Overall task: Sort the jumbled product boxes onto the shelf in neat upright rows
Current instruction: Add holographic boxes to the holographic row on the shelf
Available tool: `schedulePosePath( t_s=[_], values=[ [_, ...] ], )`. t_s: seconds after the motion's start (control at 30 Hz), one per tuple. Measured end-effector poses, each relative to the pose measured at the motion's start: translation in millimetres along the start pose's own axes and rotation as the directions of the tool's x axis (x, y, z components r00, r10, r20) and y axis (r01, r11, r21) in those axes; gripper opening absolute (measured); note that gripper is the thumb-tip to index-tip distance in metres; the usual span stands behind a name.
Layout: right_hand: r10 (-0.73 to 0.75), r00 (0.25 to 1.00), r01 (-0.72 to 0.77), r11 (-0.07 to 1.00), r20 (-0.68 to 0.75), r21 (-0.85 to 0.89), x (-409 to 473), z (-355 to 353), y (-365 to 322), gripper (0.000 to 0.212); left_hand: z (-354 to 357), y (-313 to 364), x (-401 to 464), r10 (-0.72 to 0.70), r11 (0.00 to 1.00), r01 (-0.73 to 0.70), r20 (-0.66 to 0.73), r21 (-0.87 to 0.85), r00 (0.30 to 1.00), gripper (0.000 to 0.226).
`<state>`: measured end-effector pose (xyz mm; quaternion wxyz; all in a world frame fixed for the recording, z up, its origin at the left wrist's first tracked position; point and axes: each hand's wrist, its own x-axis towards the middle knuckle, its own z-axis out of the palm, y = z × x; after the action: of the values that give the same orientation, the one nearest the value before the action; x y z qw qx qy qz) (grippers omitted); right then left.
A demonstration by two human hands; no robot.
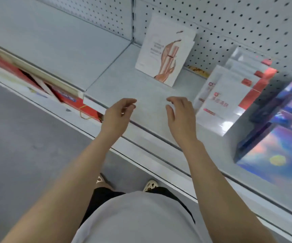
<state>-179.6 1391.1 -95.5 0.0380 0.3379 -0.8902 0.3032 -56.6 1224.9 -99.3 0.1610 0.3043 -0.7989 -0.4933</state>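
Grey floor [19,137] w/ two pale shoes [150,185] on it; white pegboard [247,23] at back; red packaging [68,99] on lower level, blurred.

The single head-worn camera is looking steeply down and forward from close above, tilted, taking in the shelf [141,88] edge, both outstretched forearms, the person's torso and feet.

Left grip [118,113] and right grip [180,114] outstretched, fingers seemingly relaxed, empty.
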Motion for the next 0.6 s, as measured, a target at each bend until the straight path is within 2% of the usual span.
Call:
schedulePosePath(
  t_s=[0.1, 0.23, 0.4, 0.6],
  values=[
    [-0.087, 0.992, 0.081, 0.995, 0.091, 0.062, -5, 44, -44, 0.023, -55, -47, -20, -0.12, 0.993, 0.116, -0.122, -0.034, 0.985, 0.021],
    [-0.218, 0.944, 0.196, 0.974, 0.246, 0.113, -8, 107, -120, 0.021, -134, -117, -51, -0.272, 0.962, 0.255, -0.258, -0.097, 0.927, 0.023],
    [-0.314, 0.804, 0.262, 0.949, 0.505, 0.174, -16, 196, -219, 0.025, -231, -198, -90, -0.441, 0.895, 0.431, -0.351, -0.112, 0.826, 0.019],
    [-0.375, 0.686, 0.31, 0.926, 0.624, 0.215, -22, 289, -326, 0.029, -328, -268, -115, -0.56, 0.818, 0.558, -0.413, -0.138, 0.718, 0.022]
  ],
)
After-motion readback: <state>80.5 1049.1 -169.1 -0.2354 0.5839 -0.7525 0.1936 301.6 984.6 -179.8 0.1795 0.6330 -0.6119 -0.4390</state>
